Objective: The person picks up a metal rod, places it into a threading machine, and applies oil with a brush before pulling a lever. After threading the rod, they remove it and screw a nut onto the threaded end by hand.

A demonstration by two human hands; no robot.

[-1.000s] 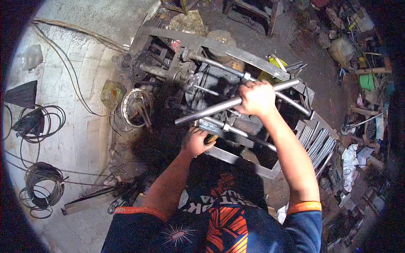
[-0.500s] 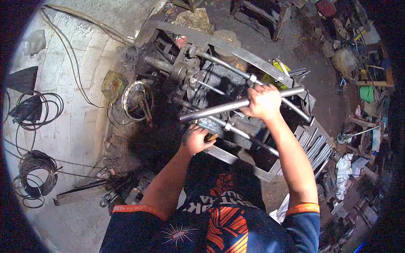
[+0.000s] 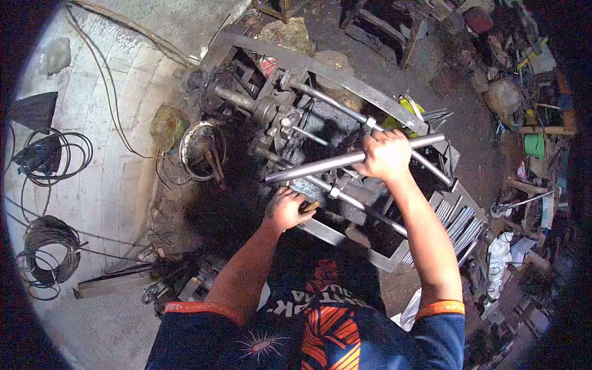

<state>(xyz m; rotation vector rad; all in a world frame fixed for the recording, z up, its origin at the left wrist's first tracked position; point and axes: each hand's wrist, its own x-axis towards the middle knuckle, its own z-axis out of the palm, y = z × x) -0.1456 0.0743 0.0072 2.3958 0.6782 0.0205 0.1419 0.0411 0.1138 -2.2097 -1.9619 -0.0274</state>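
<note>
My right hand is wrapped round a long metal rod, which lies slantwise above the machine. The rod's left end is just above my left hand. That hand rests at the near edge of the machine frame, its fingers curled by a small yellowish-brown piece; what it grips, if anything, is hidden. Below the rod, two parallel steel bars with nuts run across the machine. A shaft with a round hub is at the machine's upper left.
A bucket stands left of the machine, near coiled cables on the floor. Thin metal rods are stacked at the machine's right end. A wooden stand is at the top; tools and scrap lie along the right.
The camera view has shifted slightly. The rod's left end and my left hand sit a little lower in view, and my right hand keeps its hold on the rod.
</note>
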